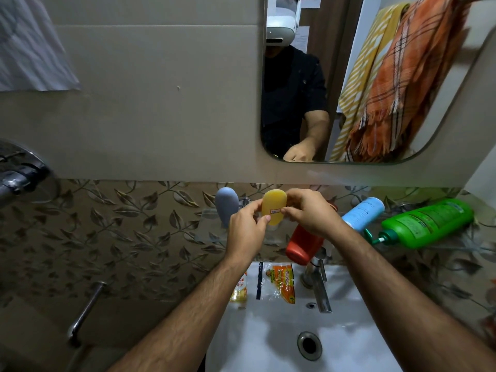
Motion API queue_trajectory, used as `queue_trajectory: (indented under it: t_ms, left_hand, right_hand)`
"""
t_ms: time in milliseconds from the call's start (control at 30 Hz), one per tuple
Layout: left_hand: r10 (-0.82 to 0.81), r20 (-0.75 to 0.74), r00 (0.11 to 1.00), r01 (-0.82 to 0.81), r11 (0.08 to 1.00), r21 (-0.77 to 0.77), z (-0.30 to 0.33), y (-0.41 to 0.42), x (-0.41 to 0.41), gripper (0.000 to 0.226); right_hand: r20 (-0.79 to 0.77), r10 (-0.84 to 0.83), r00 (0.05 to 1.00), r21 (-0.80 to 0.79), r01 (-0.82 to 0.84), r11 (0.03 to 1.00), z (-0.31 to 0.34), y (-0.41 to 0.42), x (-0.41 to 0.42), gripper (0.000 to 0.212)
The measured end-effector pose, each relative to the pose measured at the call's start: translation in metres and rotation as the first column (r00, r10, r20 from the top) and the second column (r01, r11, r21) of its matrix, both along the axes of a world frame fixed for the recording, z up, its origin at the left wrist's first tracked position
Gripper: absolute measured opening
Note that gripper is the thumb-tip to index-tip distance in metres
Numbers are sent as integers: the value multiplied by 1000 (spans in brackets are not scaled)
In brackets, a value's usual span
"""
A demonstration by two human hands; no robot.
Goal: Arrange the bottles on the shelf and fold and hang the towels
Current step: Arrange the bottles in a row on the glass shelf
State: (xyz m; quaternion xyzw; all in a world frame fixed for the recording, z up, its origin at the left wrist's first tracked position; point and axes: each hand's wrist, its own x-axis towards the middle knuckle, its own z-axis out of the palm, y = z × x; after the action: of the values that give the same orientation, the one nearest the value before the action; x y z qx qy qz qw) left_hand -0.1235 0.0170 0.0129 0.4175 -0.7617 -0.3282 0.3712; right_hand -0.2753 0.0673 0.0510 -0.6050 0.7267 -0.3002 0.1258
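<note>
Bottles crowd the glass shelf [214,234] fixed to the leaf-patterned tiles above the white washbasin [268,339], and one of them, a small yellow bottle [273,208], is held upright over the shelf between both hands. The left hand [245,226] curls round its left side, thumb pressed against the lower front of the bottle; the right hand [308,213] pinches its right edge with thumb and forefinger at a small red-bordered label, the other fingers curled behind. Just behind and left of the yellow bottle a grey-blue bottle [226,206] stands upright on the shelf. Under the right wrist an orange-red bottle [303,247] lies tipped toward the basin, partly hidden by the hand. Further right a light blue can [362,213] lies on its side, and beside it a large green pump bottle [426,224] also lies on its side, its pump pointing left. On the basin's back rim, near a chrome tap [319,283], lie two sachets [276,281], the left one mostly covered by the forearm. A mirror [343,76] on the wall reflects the person's dark sleeve and an orange checked towel [408,84] hanging beside a yellow striped towel [362,76]. A pale cloth [32,49] hangs at the upper left, blurred.
</note>
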Motion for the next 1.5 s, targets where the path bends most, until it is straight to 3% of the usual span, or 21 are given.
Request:
queue_trajectory:
  t_ms: [300,500,700,800,933,1167,1333,1500]
  left_hand:
    - [2,16,1000,-2,1000,-7,-1,-1,-4,40]
    - [17,72,997,-14,999,-39,-6,4,-3,55]
    - [59,-59,996,-71,972,-225,-16,20,5,43]
    - [65,-89,994,-88,952,-294,-18,20,12,34]
    - [-68,77,995,94,903,-419,-27,18,18,23]
    - [-145,383,912,317,844,-433,-44,23,8,58]
    - [-193,405,894,375,818,-437,-43,25,-1,64]
    - [-234,365,901,395,790,-469,-42,26,-6,59]
  right_hand:
    - [37,-13,999,5,13,1000,-1,-2,2,28]
    - [-16,-20,1000,15,20,1000,1,0,5,28]
    - [-100,-97,990,-68,91,994,7,14,-3,35]
    - [-223,-123,967,-74,109,991,9,31,-16,28]
    - [-359,-86,930,-6,90,996,4,52,-24,26]
    - [-513,36,858,71,0,998,-20,75,-19,33]
    - [-558,48,829,122,25,992,-28,82,-17,55]
    - [-533,36,846,39,-19,999,-36,83,-28,62]
